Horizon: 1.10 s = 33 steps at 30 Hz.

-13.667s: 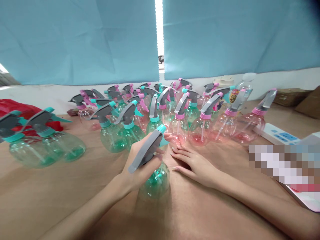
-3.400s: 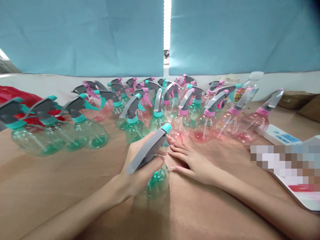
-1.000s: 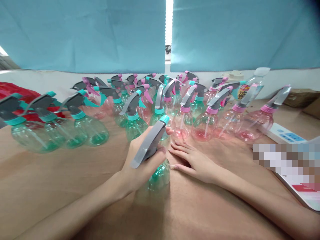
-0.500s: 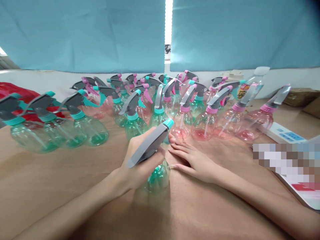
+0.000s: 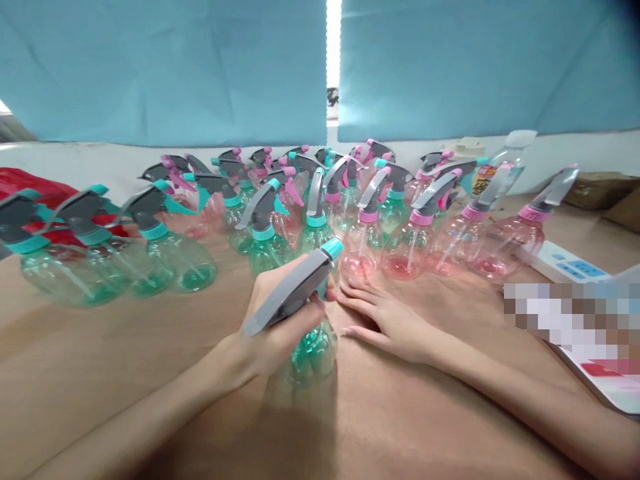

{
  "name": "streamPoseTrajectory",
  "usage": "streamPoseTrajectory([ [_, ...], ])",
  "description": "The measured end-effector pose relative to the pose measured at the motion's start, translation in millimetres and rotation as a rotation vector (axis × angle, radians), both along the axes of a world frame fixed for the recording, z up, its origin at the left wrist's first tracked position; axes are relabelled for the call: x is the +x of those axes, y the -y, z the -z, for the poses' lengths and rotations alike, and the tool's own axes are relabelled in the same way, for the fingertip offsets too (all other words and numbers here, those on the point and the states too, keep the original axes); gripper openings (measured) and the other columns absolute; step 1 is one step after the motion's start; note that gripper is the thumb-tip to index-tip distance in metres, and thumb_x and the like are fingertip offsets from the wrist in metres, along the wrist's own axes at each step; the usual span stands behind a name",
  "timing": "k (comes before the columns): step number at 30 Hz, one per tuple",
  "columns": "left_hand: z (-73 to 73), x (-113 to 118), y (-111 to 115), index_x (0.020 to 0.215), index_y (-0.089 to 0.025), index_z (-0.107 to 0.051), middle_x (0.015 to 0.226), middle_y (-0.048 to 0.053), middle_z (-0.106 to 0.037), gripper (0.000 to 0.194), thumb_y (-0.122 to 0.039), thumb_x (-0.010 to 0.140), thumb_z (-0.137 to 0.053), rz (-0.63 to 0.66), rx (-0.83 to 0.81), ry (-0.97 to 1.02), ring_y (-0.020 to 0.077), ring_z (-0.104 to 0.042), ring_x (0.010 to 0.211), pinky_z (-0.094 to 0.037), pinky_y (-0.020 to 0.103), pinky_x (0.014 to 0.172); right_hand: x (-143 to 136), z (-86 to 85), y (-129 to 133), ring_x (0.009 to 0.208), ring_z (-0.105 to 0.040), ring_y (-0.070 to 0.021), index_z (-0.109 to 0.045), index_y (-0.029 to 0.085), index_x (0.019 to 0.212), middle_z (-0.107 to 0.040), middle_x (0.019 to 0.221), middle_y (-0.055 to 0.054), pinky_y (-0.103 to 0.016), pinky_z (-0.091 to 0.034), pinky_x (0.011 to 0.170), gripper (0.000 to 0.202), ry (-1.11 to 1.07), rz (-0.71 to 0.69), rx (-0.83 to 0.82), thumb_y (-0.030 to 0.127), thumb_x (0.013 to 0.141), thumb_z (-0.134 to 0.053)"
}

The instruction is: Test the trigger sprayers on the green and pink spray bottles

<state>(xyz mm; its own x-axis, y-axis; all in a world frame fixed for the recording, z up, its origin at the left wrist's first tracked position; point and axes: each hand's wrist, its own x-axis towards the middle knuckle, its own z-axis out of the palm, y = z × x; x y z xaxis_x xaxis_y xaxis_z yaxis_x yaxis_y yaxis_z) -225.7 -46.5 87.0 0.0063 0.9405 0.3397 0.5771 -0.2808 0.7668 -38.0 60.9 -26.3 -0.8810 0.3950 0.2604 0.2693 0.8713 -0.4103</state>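
Observation:
My left hand [image 5: 273,333] is wrapped round the neck and trigger of a green spray bottle [image 5: 313,353] with a grey head and teal nozzle. The bottle stands on the brown table [image 5: 425,427], its nozzle pointing up and to the right. Just right of it, my right hand [image 5: 387,320] lies on the table with fingers spread and holds nothing. Behind the hands are a green bottle [image 5: 270,250] and a pink bottle [image 5: 363,250]. Several pink bottles stand to the right.
Three green bottles [image 5: 183,267] stand at the left, before a red cloth or bag [image 5: 30,177]. Many more sprayers fill the back. On the right are a clear labelled bottle [image 5: 510,163], a white-and-blue item [image 5: 575,263], a blurred-out flat object and a brown box [image 5: 595,190].
My left hand and the sprayer head in it have shifted slightly left, and the head is tilted a little differently. My right hand stays almost where it was.

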Motion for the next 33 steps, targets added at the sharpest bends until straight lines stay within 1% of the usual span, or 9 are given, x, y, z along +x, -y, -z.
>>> streamPoseTrajectory([
  [3, 2.3, -1.3, -1.0, 0.067, -0.020, -0.049, 0.059, -0.003, -0.048, 0.007, -0.023, 0.073, -0.052, 0.026, -0.008, 0.092, 0.0142, -0.051, 0.057, -0.043, 0.027, 0.056, 0.1, 0.0, 0.1, 0.139, -0.035, -0.0314, -0.046, 0.020, 0.143, -0.046, 0.147, -0.012, -0.053, -0.032, 0.112, 0.060, 0.007, 0.004, -0.002, 0.054, 0.094, -0.046],
  [6, 5.9, -2.0, -1.8, 0.077, -0.019, -0.057, 0.068, -0.002, -0.057, 0.005, -0.022, 0.074, -0.055, 0.006, -0.012, 0.135, 0.0128, -0.051, 0.057, -0.049, 0.028, 0.062, 0.4, 0.4, -0.1, 0.139, -0.036, -0.0311, -0.046, 0.019, 0.142, -0.045, 0.147, -0.013, -0.053, -0.033, 0.112, 0.059, -0.001, 0.001, -0.004, 0.054, 0.094, -0.045],
  [10, 5.9, 2.8, -1.5, 0.100, -0.019, -0.062, 0.080, 0.001, -0.064, 0.026, -0.019, 0.076, -0.053, -0.021, 0.005, 0.129, 0.0150, -0.059, 0.067, -0.051, 0.028, 0.065, 0.5, 0.8, -0.7, 0.139, -0.036, -0.0309, -0.046, 0.021, 0.143, -0.047, 0.146, -0.012, -0.053, -0.033, 0.112, 0.059, -0.024, -0.011, -0.010, 0.054, 0.094, -0.047],
  [15, 1.1, 8.9, 0.1, 0.109, -0.020, -0.062, 0.092, 0.004, -0.067, 0.033, -0.017, 0.079, -0.048, -0.012, 0.047, 0.077, 0.0191, -0.065, 0.080, -0.051, 0.029, 0.068, 0.7, 0.6, -0.3, 0.139, -0.036, -0.0316, -0.046, 0.019, 0.142, -0.046, 0.146, -0.013, -0.054, -0.032, 0.113, 0.059, 0.000, 0.000, -0.001, 0.054, 0.094, -0.046],
  [18, 1.8, 8.2, 0.6, 0.112, -0.021, -0.061, 0.081, 0.002, -0.066, 0.035, -0.019, 0.079, -0.048, -0.009, 0.012, 0.072, 0.0203, -0.066, 0.078, -0.050, 0.028, 0.062, 0.8, 0.6, 0.0, 0.139, -0.036, -0.0321, -0.047, 0.019, 0.142, -0.046, 0.146, -0.014, -0.055, -0.032, 0.112, 0.059, -0.009, -0.002, 0.001, 0.054, 0.094, -0.046],
  [21, 3.9, 6.7, 1.2, 0.109, -0.020, -0.061, 0.071, 0.000, -0.062, 0.033, -0.020, 0.080, -0.048, -0.018, -0.001, 0.071, 0.0210, -0.066, 0.080, -0.051, 0.028, 0.064, 0.5, -0.1, 0.1, 0.139, -0.036, -0.0322, -0.047, 0.019, 0.141, -0.047, 0.146, -0.014, -0.055, -0.032, 0.112, 0.059, -0.010, -0.004, 0.002, 0.054, 0.094, -0.046],
  [23, 5.0, 6.2, 1.5, 0.105, -0.020, -0.061, 0.069, -0.001, -0.060, 0.029, -0.020, 0.080, -0.048, -0.024, 0.001, 0.071, 0.0211, -0.066, 0.080, -0.051, 0.029, 0.064, 0.1, -1.2, 0.2, 0.139, -0.035, -0.0320, -0.048, 0.017, 0.141, -0.047, 0.146, -0.014, -0.054, -0.032, 0.112, 0.059, -0.002, -0.006, 0.006, 0.054, 0.094, -0.046],
  [28, 5.5, 5.9, 1.3, 0.094, -0.020, -0.060, 0.062, -0.002, -0.053, 0.019, -0.021, 0.079, -0.049, -0.041, -0.008, 0.062, 0.0215, -0.065, 0.076, -0.049, 0.027, 0.058, -0.8, -3.3, 0.2, 0.140, -0.034, -0.0307, -0.047, 0.014, 0.141, -0.046, 0.147, -0.015, -0.051, -0.033, 0.113, 0.061, 0.032, -0.012, 0.033, 0.054, 0.095, -0.044],
  [33, 6.0, 5.4, 1.4, 0.096, -0.021, -0.059, 0.061, -0.003, -0.051, 0.018, -0.022, 0.081, -0.049, -0.041, -0.003, 0.058, 0.0207, -0.064, 0.074, -0.048, 0.027, 0.058, -0.1, -1.7, 0.3, 0.139, -0.035, -0.0305, -0.046, 0.019, 0.142, -0.048, 0.145, -0.013, -0.053, -0.032, 0.113, 0.059, 0.000, -0.010, 0.008, 0.054, 0.094, -0.046],
])
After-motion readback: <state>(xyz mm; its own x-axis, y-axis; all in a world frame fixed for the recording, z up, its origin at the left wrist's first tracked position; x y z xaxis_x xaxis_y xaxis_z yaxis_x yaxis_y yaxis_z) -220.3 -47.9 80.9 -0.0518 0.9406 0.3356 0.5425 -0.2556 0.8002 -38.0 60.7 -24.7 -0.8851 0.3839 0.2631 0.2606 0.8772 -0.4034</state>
